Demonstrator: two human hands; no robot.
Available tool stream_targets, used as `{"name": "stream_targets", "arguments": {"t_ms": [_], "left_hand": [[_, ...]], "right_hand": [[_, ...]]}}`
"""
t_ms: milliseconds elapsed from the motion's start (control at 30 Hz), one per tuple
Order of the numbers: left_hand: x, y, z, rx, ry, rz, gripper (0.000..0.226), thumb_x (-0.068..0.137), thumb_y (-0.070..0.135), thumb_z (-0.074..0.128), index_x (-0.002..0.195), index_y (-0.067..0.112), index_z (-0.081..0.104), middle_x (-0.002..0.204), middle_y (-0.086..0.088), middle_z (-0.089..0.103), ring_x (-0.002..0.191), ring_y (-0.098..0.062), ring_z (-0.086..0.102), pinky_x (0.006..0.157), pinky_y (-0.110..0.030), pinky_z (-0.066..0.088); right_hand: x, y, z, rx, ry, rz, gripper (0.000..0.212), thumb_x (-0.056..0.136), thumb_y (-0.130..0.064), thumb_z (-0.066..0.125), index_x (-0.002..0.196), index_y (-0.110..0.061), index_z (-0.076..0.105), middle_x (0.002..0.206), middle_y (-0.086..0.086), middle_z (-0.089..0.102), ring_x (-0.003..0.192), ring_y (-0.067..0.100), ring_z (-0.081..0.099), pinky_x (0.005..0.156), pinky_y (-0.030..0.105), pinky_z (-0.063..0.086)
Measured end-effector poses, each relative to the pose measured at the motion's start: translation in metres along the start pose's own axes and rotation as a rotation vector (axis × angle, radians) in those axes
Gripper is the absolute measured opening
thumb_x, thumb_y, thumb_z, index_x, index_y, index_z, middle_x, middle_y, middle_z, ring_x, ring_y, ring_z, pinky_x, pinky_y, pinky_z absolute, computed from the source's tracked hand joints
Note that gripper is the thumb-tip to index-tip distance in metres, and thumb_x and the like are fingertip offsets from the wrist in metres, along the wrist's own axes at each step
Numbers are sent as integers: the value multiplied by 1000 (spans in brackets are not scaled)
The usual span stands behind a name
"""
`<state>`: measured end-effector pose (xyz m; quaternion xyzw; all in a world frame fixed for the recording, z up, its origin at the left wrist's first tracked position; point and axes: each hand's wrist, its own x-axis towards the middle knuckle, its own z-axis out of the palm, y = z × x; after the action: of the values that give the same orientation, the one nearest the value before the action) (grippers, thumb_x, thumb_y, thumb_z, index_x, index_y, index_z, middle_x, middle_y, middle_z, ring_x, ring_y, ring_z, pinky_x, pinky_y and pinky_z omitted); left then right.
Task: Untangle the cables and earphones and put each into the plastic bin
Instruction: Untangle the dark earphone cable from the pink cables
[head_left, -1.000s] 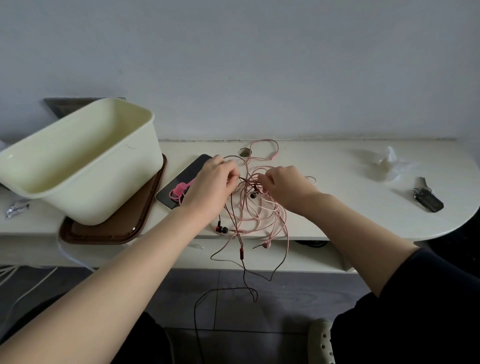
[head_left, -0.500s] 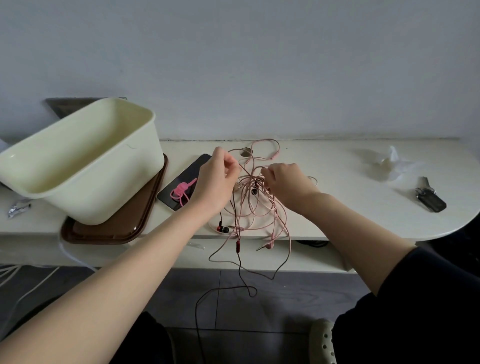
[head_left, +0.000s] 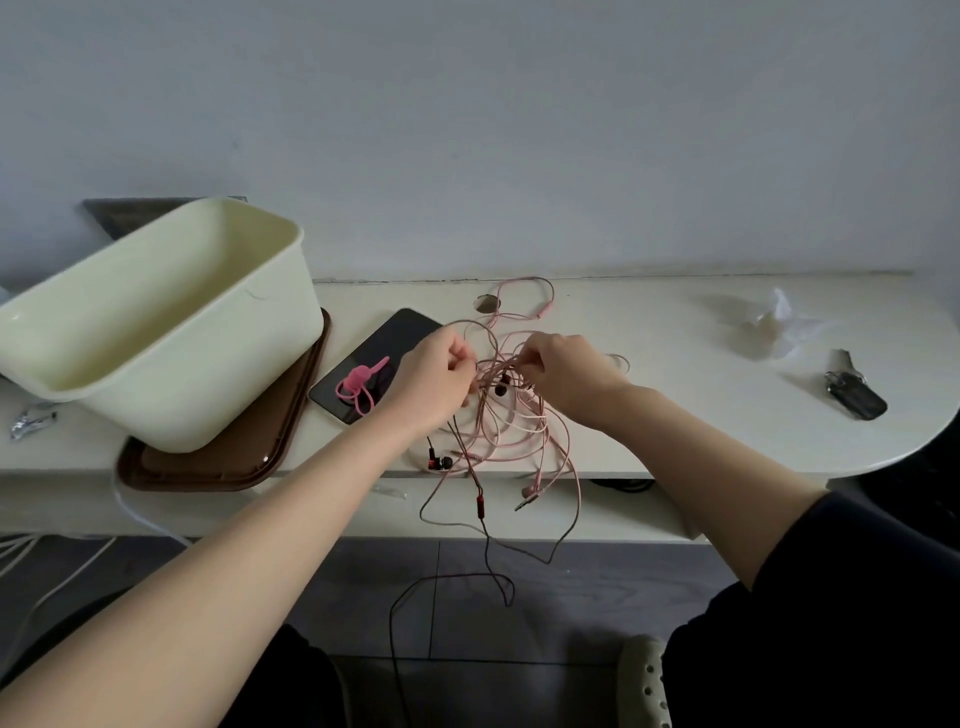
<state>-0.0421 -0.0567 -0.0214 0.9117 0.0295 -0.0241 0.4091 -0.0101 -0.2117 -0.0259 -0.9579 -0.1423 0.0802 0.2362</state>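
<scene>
head view. a tangle of pink cables (head_left: 511, 426) is held just above the near part of a pale table (head_left: 675, 410), at the middle of the view. the left hand (head_left: 436, 379) is seen with fingers curled, strands at the left edge of the knot being pinched between thumb and fingertips. the right hand (head_left: 566, 374) is curled on the knot's right side, strands likewise being gripped; which strand is held by either hand cannot be told. the two hands are close together, with the densest part of the knot between them. loops of pink cable are draped over the table's front edge, and a further loop is laid on the table behind the hands. a red-and-black earbud (head_left: 439, 462) is seen lying at the table's edge below the left hand; a thin dark cable (head_left: 485, 551) is hung from the knot toward the floor. the plastic bin (head_left: 208, 395), cream in colour, is set tilted on a brown tray (head_left: 244, 457) at the left, well apart from the tangle; no cable is seen inside it. a dark phone (head_left: 395, 338) is laid between tray and left hand, a pink strap (head_left: 358, 382) resting on it. at the far right, a key bundle (head_left: 854, 392) and a crumpled clear wrapper (head_left: 774, 325) are laid on the table.
</scene>
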Motion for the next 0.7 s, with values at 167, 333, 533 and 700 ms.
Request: {"name": "stream_targets", "arguments": {"t_ms": [167, 333, 533, 700], "left_hand": [[2, -8, 3, 57, -112, -60, 9, 95, 22, 47, 94, 19, 56, 79, 2, 62, 62, -11, 55, 60, -24, 45], [3, -17, 6, 153, -128, -62, 22, 92, 37, 54, 102, 19, 62, 86, 3, 60, 65, -11, 55, 61, -26, 43], [6, -19, 11, 199, -106, -80, 21, 85, 41, 63, 86, 20, 65, 73, 7, 56, 61, -7, 50, 59, -24, 39], [4, -17, 12, 165, -134, -59, 15, 84, 32, 67, 82, 18, 64, 63, 9, 51, 56, -5, 44, 51, -22, 31]], "right_hand": [[-4, 1, -4, -16, -175, -92, 23, 92, -9, 50, 106, -14, 67, 112, 2, 64, 104, 18, 58, 64, 13, 37], [-8, -1, -4, -86, -316, -189, 48, 83, 10, 42, 113, -16, 68, 109, 4, 63, 96, 18, 56, 67, 10, 38], [-8, -7, -6, 43, -188, -108, 39, 84, 8, 38, 103, -9, 68, 96, 3, 66, 90, 17, 59, 67, 12, 43], [-3, -1, 1, 66, -77, -61, 27, 89, -5, 51, 116, -9, 55, 108, 8, 61, 97, 20, 54, 72, 19, 34]]}}
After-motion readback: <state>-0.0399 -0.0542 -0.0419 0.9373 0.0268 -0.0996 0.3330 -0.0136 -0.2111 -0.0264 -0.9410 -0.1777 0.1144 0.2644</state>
